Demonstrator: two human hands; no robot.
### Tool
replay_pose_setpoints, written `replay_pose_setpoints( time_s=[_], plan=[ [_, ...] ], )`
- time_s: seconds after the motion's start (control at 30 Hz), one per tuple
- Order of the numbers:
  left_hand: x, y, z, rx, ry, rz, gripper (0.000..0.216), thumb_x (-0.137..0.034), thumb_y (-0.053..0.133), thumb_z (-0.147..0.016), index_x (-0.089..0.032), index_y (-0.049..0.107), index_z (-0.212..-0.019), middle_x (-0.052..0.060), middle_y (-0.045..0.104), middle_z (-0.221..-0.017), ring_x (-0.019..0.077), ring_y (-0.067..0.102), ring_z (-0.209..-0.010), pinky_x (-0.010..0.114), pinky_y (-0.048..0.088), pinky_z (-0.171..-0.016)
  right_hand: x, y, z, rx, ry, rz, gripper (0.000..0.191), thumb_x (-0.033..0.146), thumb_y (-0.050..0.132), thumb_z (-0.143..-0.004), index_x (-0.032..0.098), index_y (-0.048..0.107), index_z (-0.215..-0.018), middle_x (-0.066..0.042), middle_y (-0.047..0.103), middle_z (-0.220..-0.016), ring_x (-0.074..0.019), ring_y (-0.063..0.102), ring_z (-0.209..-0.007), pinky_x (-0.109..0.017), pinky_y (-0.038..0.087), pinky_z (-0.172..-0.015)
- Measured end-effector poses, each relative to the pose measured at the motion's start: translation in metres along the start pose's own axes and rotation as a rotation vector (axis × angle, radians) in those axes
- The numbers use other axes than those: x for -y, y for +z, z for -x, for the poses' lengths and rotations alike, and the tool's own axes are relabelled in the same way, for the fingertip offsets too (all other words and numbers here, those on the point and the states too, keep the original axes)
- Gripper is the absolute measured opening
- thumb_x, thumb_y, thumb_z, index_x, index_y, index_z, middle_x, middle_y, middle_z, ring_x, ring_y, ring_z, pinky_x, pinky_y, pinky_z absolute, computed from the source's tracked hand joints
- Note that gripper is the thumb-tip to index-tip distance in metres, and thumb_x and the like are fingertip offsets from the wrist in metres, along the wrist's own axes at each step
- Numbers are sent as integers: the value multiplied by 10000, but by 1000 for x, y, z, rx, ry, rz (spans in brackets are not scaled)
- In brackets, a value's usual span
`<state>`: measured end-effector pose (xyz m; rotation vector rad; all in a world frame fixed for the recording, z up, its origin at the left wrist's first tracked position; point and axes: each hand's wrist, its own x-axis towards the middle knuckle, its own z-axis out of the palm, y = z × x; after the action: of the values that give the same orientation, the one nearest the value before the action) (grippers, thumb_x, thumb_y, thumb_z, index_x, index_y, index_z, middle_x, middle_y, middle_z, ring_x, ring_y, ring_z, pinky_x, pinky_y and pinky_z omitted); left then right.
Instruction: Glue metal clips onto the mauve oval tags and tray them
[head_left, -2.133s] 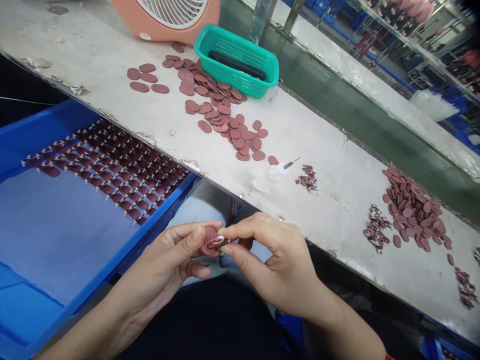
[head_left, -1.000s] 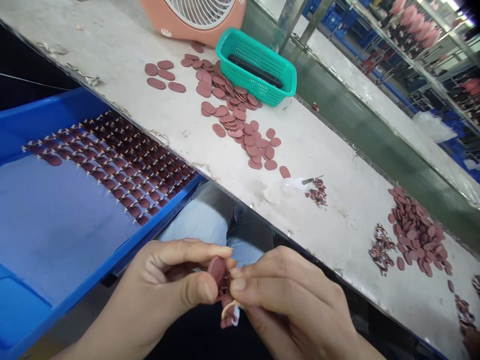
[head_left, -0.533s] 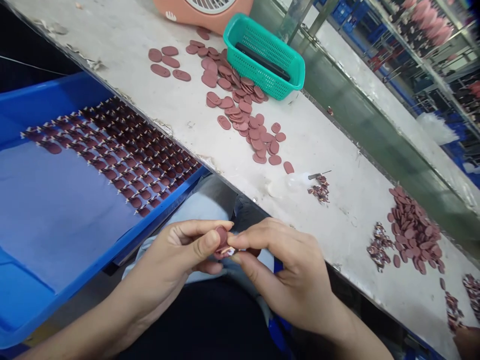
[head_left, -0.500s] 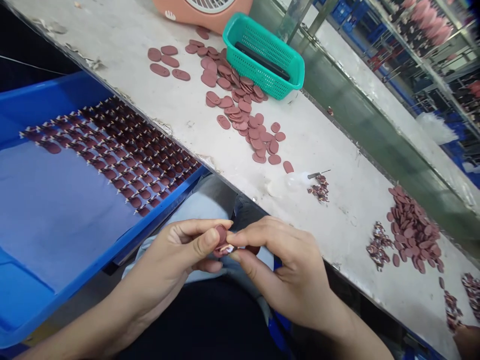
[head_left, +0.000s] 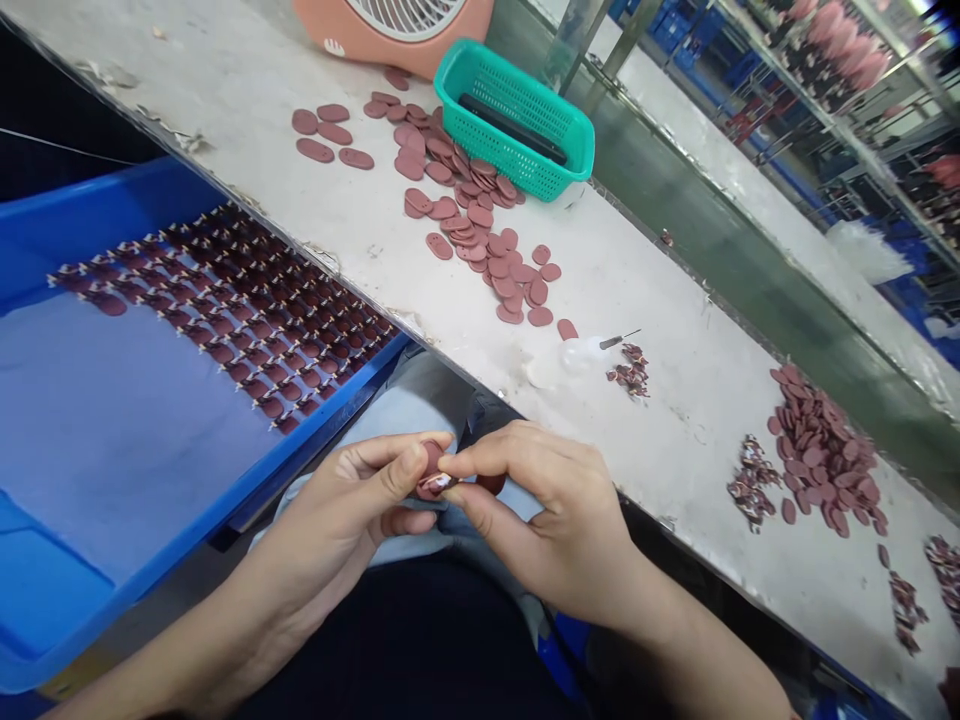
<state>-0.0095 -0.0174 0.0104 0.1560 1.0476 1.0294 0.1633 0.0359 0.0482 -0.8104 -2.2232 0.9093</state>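
My left hand point(head_left: 356, 505) pinches a reddish-brown oval disc point(head_left: 432, 455) between thumb and fingers, above my lap. With thumb and forefinger, my right hand point(head_left: 551, 505) grips a small brown-and-white piece point(head_left: 436, 483) at the disc's lower edge. The fingertips hide much of both parts, so I cannot tell how firmly they are joined. On the table beyond lies a translucent squeeze bottle point(head_left: 566, 360) with a thin needle tip, beside a small heap of similar brown-and-white pieces point(head_left: 630, 372). Loose oval discs point(head_left: 495, 255) spread across the table further back.
To the left, a blue tray point(head_left: 142, 610) holds rows of discs with small pieces attached point(head_left: 247, 320). A green basket point(head_left: 517, 165) with a dark bar inside stands near an orange fan point(head_left: 405, 40). More discs point(head_left: 825, 455) and pieces point(head_left: 752, 485) are heaped at the right.
Both hands have shifted slightly left in view, still holding the disc and small piece together. The camera view has moved a little. A hand at the lower right corner has mostly left view.
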Motion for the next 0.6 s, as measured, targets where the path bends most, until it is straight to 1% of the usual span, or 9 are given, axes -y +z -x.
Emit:
replay_pose_setpoints(
  time_s=[0.17,0.3,0.4,0.47,0.5,0.6],
  plan=[
    [-2,-2,2,9,-15,23,373,-462,948,-573,-201,854,-824,24,692,-701,109,614,-625,132,557,-514,1,0,-3,12,-14,-13,171,92,670,-905,208,690,-1029,-18,786,-902,-138,727,-796,-270,590,-779],
    [-4,-7,2,78,-33,-3,392,-480,932,-599,-182,848,-839,17,666,-690,100,583,-597,131,540,-472,5,0,-5,57,-21,1,176,93,656,-908,203,677,-1044,-27,791,-895,-143,717,-791,-281,579,-779],
    [-4,-11,1,154,-37,13,369,-479,913,-645,-155,829,-798,6,639,-682,87,557,-568,136,542,-467,9,-2,-6,48,-27,3,273,102,700,-853,197,673,-1107,-32,776,-965,-148,701,-844,-288,579,-826],
    [-3,-13,0,185,-52,49,333,-453,913,-660,-153,818,-768,6,644,-688,83,556,-560,133,538,-458,11,-4,-6,18,-24,-21,352,121,752,-814,189,672,-1151,-41,754,-1021,-153,687,-906,-278,582,-854],
    [-3,-14,-1,192,-66,68,305,-432,915,-666,-160,818,-762,11,655,-695,86,567,-566,129,534,-450,11,-5,-6,9,-20,-33,360,133,764,-815,188,675,-1160,-43,745,-1030,-154,680,-923,-271,583,-856],
    [-1,-16,-2,191,-105,114,228,-376,918,-676,-188,821,-762,18,681,-704,103,604,-596,118,526,-423,8,-6,-6,18,-9,-70,268,168,737,-880,197,701,-1144,-35,737,-978,-146,669,-885,-263,583,-820]
  ],
)
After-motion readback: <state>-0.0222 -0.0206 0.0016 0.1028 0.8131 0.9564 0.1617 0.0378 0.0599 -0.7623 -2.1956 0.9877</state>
